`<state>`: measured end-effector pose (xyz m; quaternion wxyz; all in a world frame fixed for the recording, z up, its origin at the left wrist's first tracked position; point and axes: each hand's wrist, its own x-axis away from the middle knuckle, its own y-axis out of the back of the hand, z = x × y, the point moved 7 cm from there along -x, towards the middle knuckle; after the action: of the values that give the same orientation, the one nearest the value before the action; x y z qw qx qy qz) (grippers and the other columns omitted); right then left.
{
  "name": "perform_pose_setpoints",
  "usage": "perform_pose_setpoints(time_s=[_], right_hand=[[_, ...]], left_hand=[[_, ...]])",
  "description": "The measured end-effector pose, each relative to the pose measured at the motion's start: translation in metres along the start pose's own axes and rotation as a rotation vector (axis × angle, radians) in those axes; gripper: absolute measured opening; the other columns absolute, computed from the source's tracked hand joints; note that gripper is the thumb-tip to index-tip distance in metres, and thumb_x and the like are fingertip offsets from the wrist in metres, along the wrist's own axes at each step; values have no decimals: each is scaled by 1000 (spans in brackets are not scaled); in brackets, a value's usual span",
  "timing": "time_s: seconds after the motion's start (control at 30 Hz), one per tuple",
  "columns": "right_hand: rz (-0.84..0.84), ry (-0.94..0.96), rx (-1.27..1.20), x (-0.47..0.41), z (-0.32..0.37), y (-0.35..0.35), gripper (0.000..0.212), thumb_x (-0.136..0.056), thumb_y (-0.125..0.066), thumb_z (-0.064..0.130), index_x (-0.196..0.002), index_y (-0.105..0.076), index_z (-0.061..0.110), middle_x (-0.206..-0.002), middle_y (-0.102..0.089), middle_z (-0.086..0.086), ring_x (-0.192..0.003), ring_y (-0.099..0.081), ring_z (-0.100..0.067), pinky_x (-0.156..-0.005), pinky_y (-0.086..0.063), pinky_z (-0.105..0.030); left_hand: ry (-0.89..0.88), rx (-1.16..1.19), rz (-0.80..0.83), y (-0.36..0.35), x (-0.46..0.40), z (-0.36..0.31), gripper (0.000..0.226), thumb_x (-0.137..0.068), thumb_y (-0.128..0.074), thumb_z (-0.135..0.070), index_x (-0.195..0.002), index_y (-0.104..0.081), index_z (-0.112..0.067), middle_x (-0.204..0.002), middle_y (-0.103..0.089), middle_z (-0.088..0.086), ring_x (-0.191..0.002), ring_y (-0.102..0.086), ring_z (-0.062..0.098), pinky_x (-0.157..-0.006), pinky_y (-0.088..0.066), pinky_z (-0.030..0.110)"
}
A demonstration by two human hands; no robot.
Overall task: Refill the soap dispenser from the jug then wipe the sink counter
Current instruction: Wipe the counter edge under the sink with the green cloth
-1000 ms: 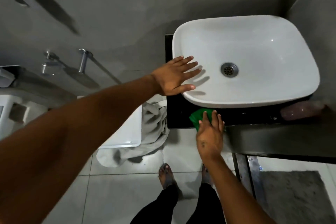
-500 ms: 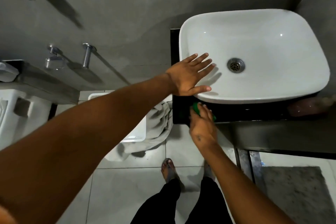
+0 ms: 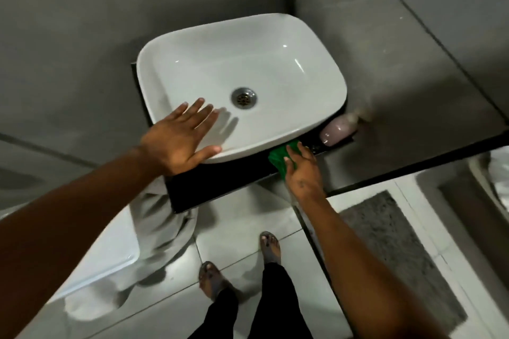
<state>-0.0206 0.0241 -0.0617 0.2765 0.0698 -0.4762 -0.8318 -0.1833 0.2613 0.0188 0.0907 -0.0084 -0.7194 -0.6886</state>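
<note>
Under R hand (image 3: 301,170) fingers, green cloth (image 3: 278,155) on counter (image 3: 220,184).

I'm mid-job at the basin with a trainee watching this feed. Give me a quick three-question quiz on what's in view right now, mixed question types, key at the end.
1. True or false: the left hand lies flat and open on the rim of the white sink.
2. Multiple choice: the right hand presses the green cloth onto
A. the sink's drain
B. the black counter in front of the sink
C. the floor tiles
3. Fill in: the pink soap dispenser lies at the counter's ____ end, beside the wall.

Key: 1 true; 2 B; 3 right.
</note>
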Motion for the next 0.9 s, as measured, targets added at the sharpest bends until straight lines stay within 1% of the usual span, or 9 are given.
perform_pose_setpoints(time_s=[0.2,0.27,0.33,0.4,0.5,0.67,0.73,0.8,0.9], right_hand=[[-58,-76,7,-21,-24,14,37,-100,-52,19,-135,-62,12,-153,-43,-12,-142,-37,-32,-117,-31,-36],[-65,-97,17,-11,-11,1,37,-100,-50,18,-134,-63,12,-153,-43,-14,-141,-36,-35,-116,-32,-38],[-11,-16,23,14,23,-30,37,-99,-50,17,-133,-63,12,-151,-45,-17,-139,-38,-39,-115,-33,-41],[49,99,39,40,52,-56,39,-98,-50,20,-135,-62,15,-152,-45,-15,-141,-35,-37,-117,-32,-41],[109,204,87,42,46,-54,40,-101,-49,24,-139,-58,19,-156,-42,-11,-145,-32,-33,-118,-29,-37],[-40,12,94,4,1,-11,37,-99,-52,18,-134,-62,9,-152,-44,-21,-138,-38,-43,-116,-32,-40],[-45,1,130,20,22,-31,42,-99,-52,27,-136,-59,10,-152,-42,-23,-140,-35,-43,-119,-28,-44],[-7,60,178,47,60,-60,51,-97,-51,39,-140,-55,10,-152,-40,-25,-141,-33,-44,-120,-23,-49],[65,168,234,73,103,-90,57,-96,-52,46,-142,-52,13,-151,-39,-23,-140,-32,-41,-118,-27,-50]], left_hand=[[-11,-10,-5,3,-8,-4,96,-93,-1,-74,-162,-16,-10,-168,-22,14,-158,-8,28,-128,-13,47],[-20,-3,11,1,-11,-5,97,-92,1,-75,-162,-18,-12,-168,-22,14,-158,-9,28,-129,-13,46],[-26,5,21,0,-11,-6,98,-91,3,-76,-162,-19,-12,-168,-23,14,-158,-10,28,-129,-12,46],[-24,8,15,2,-11,-6,99,-91,4,-76,-162,-19,-11,-167,-23,15,-158,-11,29,-128,-13,46],[-21,3,11,6,-11,-9,97,-93,1,-75,-162,-17,-9,-168,-23,15,-158,-9,29,-128,-12,47],[15,4,-24,10,-17,-13,90,-94,-8,-71,-163,-18,-14,-167,-27,13,-158,-14,29,-128,-14,47],[17,9,-12,8,-16,-14,90,-93,-8,-72,-163,-19,-16,-167,-28,11,-158,-14,27,-128,-13,46],[22,2,-10,6,-12,-11,90,-93,-9,-72,-163,-19,-16,-168,-26,12,-159,-13,27,-128,-11,46],[31,-2,-31,7,-9,-7,90,-94,-10,-72,-162,-19,-13,-168,-24,14,-159,-11,29,-128,-10,47]])
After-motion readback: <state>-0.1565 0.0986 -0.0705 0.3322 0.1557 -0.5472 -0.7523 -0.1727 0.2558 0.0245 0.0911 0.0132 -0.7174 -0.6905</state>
